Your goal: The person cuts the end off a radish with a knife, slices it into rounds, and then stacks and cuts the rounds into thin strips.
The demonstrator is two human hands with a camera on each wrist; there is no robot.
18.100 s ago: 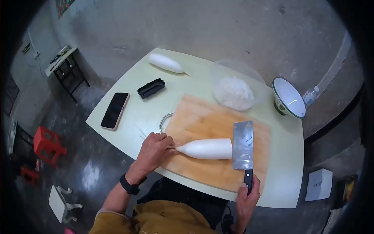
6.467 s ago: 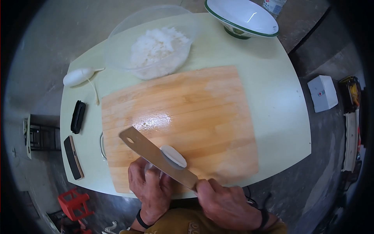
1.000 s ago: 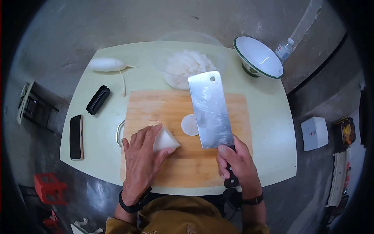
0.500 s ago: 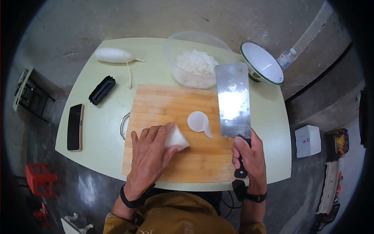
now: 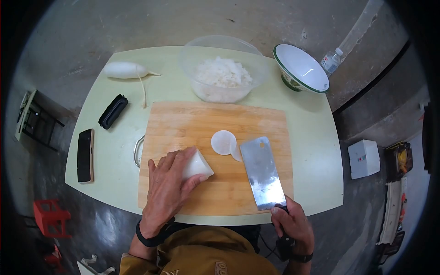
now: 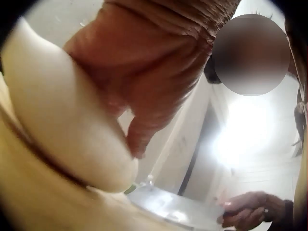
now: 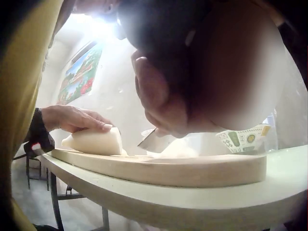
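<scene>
My left hand (image 5: pixel 167 185) grips a cut piece of daikon (image 5: pixel 198 166) on the left part of the wooden cutting board (image 5: pixel 183 120), thumb on the near side and fingers over the far side. Its flat cut face points right. In the left wrist view the daikon (image 6: pixel 62 110) lies along the board under that hand (image 6: pixel 149 62). My right hand (image 5: pixel 295 224) holds a cleaver (image 5: pixel 262 176) by its black handle, the broad blade over the board's right side. A round daikon slice (image 5: pixel 223 142) with a thin sliver beside it rests between daikon and cleaver.
Behind the board stands a clear bowl (image 5: pixel 187 75) of white shreds, with a white green-rimmed bowl (image 5: pixel 302 68) and a bottle (image 5: pixel 331 62) to its right. A whole daikon (image 5: pixel 123 70), a black case (image 5: pixel 113 112) and a phone (image 5: pixel 85 156) lie left.
The daikon, long and tapered 18 seconds ago, is now shorter, and a round slice lies on the board. In the last half second the cleaver has come down and toward me.
</scene>
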